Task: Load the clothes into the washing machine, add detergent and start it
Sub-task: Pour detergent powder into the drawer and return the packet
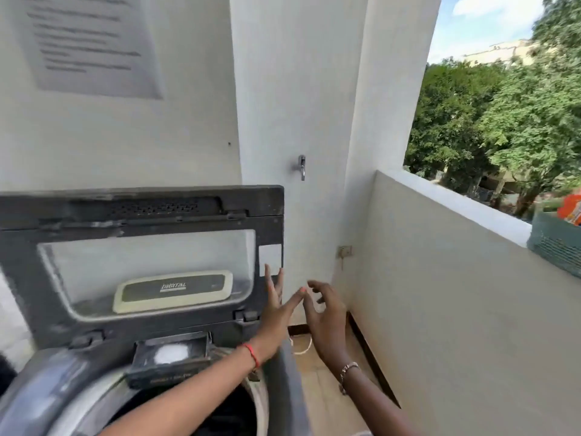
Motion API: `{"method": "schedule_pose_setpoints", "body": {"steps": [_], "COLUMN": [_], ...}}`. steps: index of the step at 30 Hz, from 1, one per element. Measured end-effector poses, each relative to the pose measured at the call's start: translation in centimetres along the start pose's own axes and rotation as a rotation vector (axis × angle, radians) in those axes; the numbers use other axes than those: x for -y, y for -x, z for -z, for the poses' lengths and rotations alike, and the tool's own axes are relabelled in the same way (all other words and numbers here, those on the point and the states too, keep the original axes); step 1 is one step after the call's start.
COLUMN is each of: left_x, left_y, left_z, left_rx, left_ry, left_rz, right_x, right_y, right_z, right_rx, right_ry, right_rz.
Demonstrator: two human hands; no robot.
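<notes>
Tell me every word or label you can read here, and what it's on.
"DIGITAL": cream-rimmed panel on the raised washing machine lid; the smaller line beneath is blurred.
Paper notice on the wall: several lines, too blurred to read.
Detergent drawer front: lettering blurred.
Orange packet: print unreadable.

notice (91,45) on wall: text blurred, unreadable. washing machine (47,388) cut off at left and bottom edges. drum (226,416) inside dark, contents cannot tell, part hidden behind left forearm (188,391). drawer (171,360) label smeared. small print on lid (141,215) badge too small. left grip (276,309) motion-blurred, touching lid or not unclear. basket (556,247) and orange packet (570,209) cut by right edge.
</notes>
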State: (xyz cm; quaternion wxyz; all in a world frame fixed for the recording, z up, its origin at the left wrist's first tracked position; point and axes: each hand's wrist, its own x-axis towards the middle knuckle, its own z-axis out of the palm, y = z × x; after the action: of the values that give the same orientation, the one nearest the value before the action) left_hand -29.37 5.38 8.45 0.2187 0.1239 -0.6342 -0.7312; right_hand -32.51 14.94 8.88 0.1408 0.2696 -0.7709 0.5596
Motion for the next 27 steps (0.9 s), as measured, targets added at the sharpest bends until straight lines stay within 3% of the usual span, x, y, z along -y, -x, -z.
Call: {"method": "schedule_pose_setpoints", "body": {"steps": [6,9,14,20,27], "left_x": [3.8,5.1,7.2,9.6,10.4], "left_y": [5.8,7.6,8.6,7.1,4.9], "left_z": [15.7,21.5,26.5,28.4,30.9], "left_rx": [-0.188,-0.281,-0.342,-0.484,-0.565], "left_ry": [-0.413,-0.651,-0.804,-0.643,-0.643], "left_rz": [-0.067,-0.004,0.129,0.384,0.26], "right_x": [2.1,1.9,1.0,-1.2,-1.8], "right_y": [6.6,8.6,9.4,9.6,7.8], "right_z": [-10.5,-14.2,-17.8,-21.1,-22.6], "right_rx": [0.289,0.404,0.533,0.543,0.346], "right_ry": [-0.067,-0.077,0.015,0.074,0.011], "right_rz": [-0.165,-0.313,-0.485,-0.576,-0.546]}}
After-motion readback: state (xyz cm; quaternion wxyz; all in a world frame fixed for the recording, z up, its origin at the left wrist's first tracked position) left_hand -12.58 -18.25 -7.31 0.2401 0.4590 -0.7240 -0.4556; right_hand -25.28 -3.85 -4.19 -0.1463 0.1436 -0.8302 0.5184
